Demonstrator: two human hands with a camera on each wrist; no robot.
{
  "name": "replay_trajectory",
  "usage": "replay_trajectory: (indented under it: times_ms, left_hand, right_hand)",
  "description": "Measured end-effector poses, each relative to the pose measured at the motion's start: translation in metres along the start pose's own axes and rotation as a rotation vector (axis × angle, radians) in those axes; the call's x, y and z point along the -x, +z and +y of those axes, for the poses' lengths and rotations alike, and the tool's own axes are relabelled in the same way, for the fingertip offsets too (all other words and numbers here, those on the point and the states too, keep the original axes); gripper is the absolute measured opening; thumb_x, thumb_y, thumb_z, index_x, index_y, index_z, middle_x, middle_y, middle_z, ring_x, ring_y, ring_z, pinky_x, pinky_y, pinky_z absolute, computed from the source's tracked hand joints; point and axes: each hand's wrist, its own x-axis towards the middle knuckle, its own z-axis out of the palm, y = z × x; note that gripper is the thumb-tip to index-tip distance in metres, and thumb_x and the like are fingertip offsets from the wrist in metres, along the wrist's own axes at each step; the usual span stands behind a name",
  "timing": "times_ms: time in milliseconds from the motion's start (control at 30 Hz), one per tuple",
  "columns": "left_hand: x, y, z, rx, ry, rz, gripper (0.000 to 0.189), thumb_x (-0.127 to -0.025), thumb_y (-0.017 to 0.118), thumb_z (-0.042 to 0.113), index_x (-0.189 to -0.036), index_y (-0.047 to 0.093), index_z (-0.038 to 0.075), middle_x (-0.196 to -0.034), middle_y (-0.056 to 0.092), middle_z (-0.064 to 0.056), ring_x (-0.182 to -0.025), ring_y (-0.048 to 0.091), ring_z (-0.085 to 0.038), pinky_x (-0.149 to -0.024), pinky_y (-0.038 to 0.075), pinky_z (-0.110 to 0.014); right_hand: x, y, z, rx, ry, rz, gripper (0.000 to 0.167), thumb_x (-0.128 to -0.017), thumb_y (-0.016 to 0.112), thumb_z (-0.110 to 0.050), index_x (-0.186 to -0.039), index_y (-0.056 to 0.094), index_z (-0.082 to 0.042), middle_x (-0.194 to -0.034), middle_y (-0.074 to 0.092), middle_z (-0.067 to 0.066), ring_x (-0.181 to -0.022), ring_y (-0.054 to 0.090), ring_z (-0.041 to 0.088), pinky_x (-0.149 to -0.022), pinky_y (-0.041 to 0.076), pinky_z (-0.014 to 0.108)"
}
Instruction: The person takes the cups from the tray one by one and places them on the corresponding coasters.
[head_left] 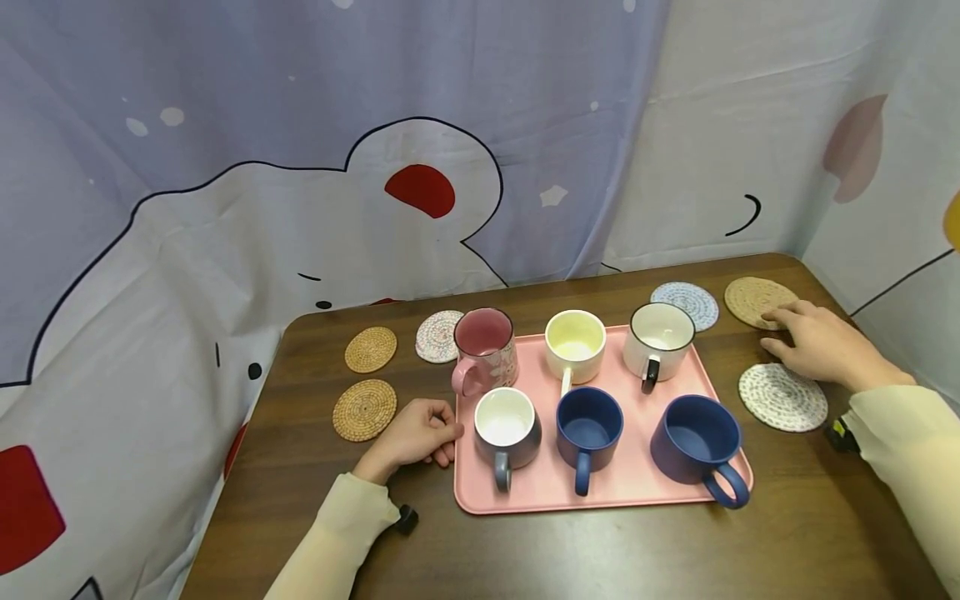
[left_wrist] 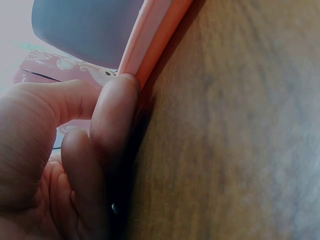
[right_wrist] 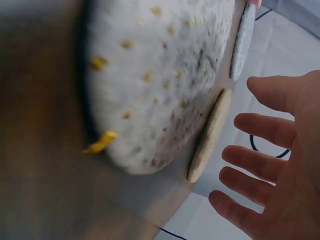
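My left hand point(head_left: 417, 433) is at the left edge of a pink tray point(head_left: 592, 497), fingers curled, with its thumb and a finger gripping the rim; the left wrist view shows a fingertip point(left_wrist: 116, 112) right on that edge. On the tray stand a pink mug point(head_left: 495, 367), a cream mug point(head_left: 581, 362), a white mug with black rim point(head_left: 651, 360), a grey mug point(head_left: 517, 442) and two blue mugs, one smaller point(head_left: 588, 429), one larger point(head_left: 693, 442). Spread and holding nothing, my right hand point(head_left: 828, 346) hovers between a tan coaster point(head_left: 757, 300) and a speckled white coaster point(head_left: 782, 398).
Left of the tray lie two woven tan coasters, the upper point(head_left: 371, 349) and lower point(head_left: 364, 410), plus a pinkish white coaster point(head_left: 435, 337) behind the pink mug. A bluish coaster point(head_left: 686, 304) lies behind the white mug. A printed curtain point(head_left: 555, 150) hangs along the wooden table's point(head_left: 585, 558) far edge.
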Motion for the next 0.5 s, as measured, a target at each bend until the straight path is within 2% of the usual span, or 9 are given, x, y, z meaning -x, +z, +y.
replay_trajectory:
  times_ms: [200, 500]
  left_hand:
    - [0.000, 0.000, 0.000, 0.006, 0.002, -0.002, 0.018, -0.098, 0.066, 0.019, -0.086, 0.062, 0.006, -0.058, 0.070, -0.003, -0.050, 0.067, -0.011, -0.044, 0.047, -0.023]
    - [0.000, 0.000, 0.000, 0.012, 0.000, 0.000, 0.018, -0.098, 0.066, 0.020, -0.086, 0.062, 0.007, -0.059, 0.070, -0.004, -0.050, 0.067, -0.011, -0.044, 0.047, -0.023]
  right_hand:
    - [0.022, 0.004, -0.011, 0.019, -0.028, 0.057, 0.054, -0.095, 0.071, -0.024, -0.135, 0.058, 0.009, -0.136, 0.050, 0.042, -0.118, 0.050, 0.065, -0.097, 0.040, 0.075]
    - [0.050, 0.011, -0.033, -0.015, -0.081, 0.136, 0.055, -0.090, 0.077, -0.026, -0.134, 0.061, 0.004, -0.135, 0.055, 0.035, -0.118, 0.054, 0.059, -0.096, 0.043, 0.069]
